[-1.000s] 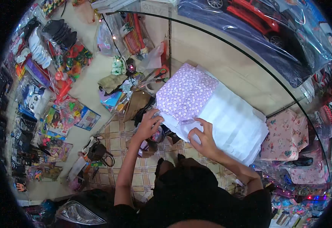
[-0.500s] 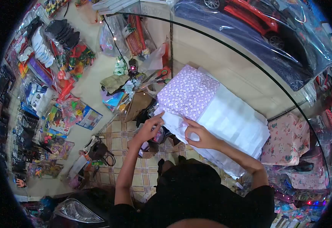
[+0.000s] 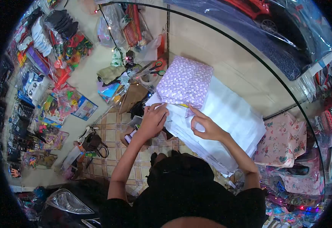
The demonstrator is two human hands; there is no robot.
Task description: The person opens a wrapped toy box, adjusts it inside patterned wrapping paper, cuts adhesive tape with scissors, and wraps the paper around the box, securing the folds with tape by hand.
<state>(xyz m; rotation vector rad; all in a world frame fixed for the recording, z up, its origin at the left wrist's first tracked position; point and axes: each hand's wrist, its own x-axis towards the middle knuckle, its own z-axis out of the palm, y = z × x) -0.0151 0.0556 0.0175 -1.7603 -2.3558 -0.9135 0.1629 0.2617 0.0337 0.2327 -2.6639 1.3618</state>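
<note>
A purple package with white flowers [image 3: 185,79] lies on a stack of white sheets [image 3: 230,114]. My left hand [image 3: 153,119] is at the package's lower left corner, over the sheets, fingers bent and close together; whatever may be under them is hidden. My right hand [image 3: 208,127] is by the lower right corner, its index finger stretched out to the package's edge and the other fingers curled. A small yellow strip [image 3: 184,105] shows along the near edge of the package, between my two hands.
Scissors with green and orange handles [image 3: 158,68] lie beyond the package. Bagged toys [image 3: 69,102] are at the left. A curved glass edge [image 3: 249,51] runs above the sheets, with a boxed red toy car [image 3: 249,7] at the top. Pink floral packages [image 3: 282,140] lie right.
The near flap of the package is now folded up against it, and the yellow strip shows. My left hand has moved up onto the corner; my right fingers have opened slightly. The view has shifted.
</note>
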